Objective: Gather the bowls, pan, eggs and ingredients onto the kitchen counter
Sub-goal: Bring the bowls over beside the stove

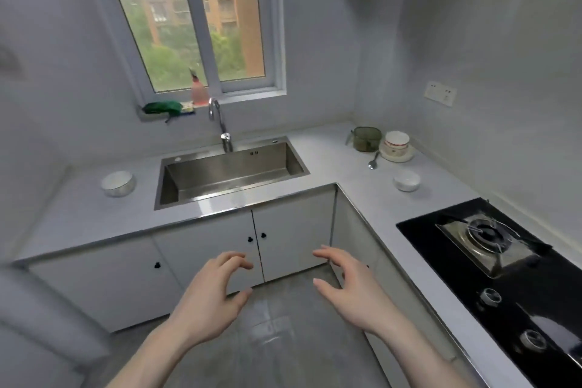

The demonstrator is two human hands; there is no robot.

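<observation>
Two bare hands hover over the grey floor in front of the white cabinet doors [293, 239], holding nothing. Going left to right: a white bowl [118, 183] sits alone on the L-shaped grey counter [333, 151], left of the steel sink [231, 172]. Behind the sink, a green cloth [162, 107] and a pink bottle [199, 91] rest on the window ledge, near the curved faucet [220, 123]. The left hand [209, 298] has its fingers loosely curled, thumb apart, gripping nothing. The right hand [349, 288] mirrors it, fingers bent and spread, also empty. In the far right corner stand a dark green container [367, 138] and, just beside it, a red-striped white bowl on a plate [396, 145]. A metal spoon [373, 161] lies near them, and a small white bowl [407, 181] sits nearer. At the near right is a black gas stove [491, 258].
</observation>
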